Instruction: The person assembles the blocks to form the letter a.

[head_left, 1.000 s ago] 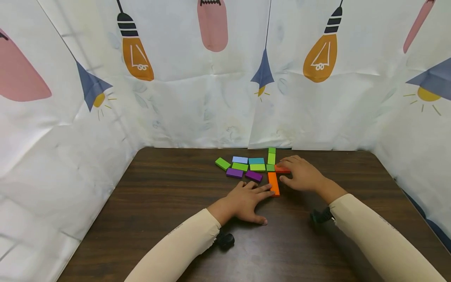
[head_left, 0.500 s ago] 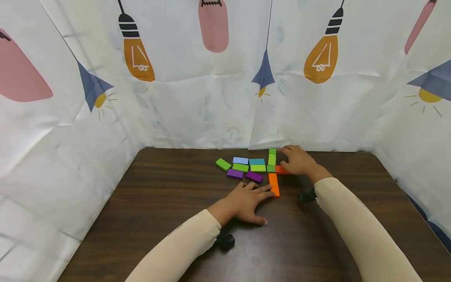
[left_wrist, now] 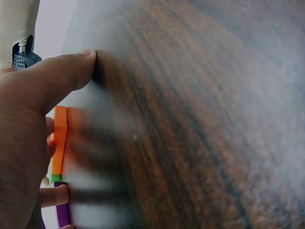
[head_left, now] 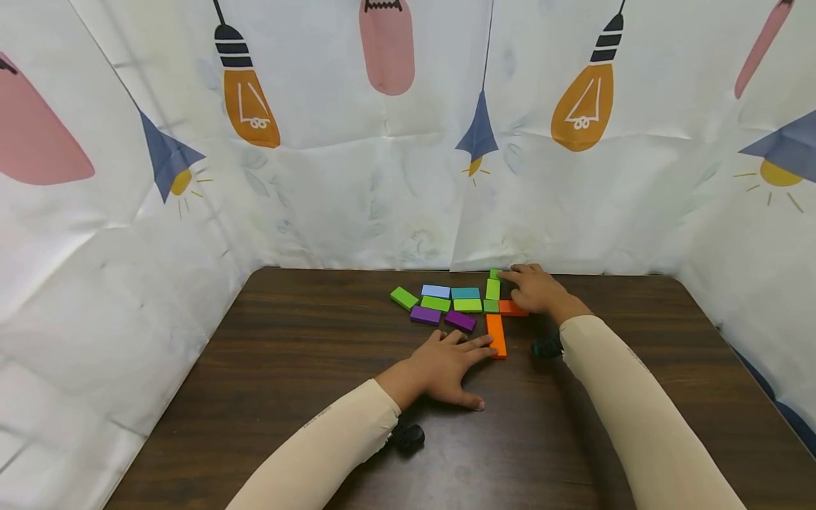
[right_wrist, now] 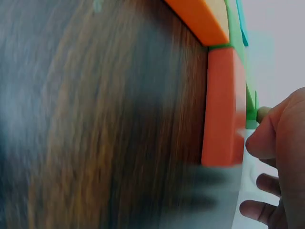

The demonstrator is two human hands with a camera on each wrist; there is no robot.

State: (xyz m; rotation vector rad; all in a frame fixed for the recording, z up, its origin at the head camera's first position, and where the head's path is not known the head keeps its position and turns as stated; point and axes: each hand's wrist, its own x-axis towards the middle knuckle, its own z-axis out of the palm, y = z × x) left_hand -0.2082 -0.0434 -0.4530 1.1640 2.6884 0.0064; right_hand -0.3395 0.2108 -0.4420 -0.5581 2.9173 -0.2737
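My left hand (head_left: 443, 370) lies spread on the table, its fingertips at the near orange block (head_left: 496, 333) and close to the dark purple block (head_left: 460, 321). In the left wrist view the thumb points away from the blocks. At the far end of the layout my right hand (head_left: 540, 291) reaches its index finger to the farthest green block (head_left: 494, 273). In the right wrist view the thumb hovers beside the red-orange block (right_wrist: 224, 109), other fingers loosely bent. A light green block (head_left: 493, 289) and a small green block (head_left: 491, 306) line up below that fingertip.
Left of the column lie a teal block (head_left: 465, 292), a light blue block (head_left: 436, 291), a purple block (head_left: 426, 315) and several green ones. Behind the dark wooden table (head_left: 287, 368) hangs a white printed curtain (head_left: 319, 198).
My right hand has moved away from the red-orange block toward the table's far edge, and its index finger now meets the farthest green block. The left hand stays in place.
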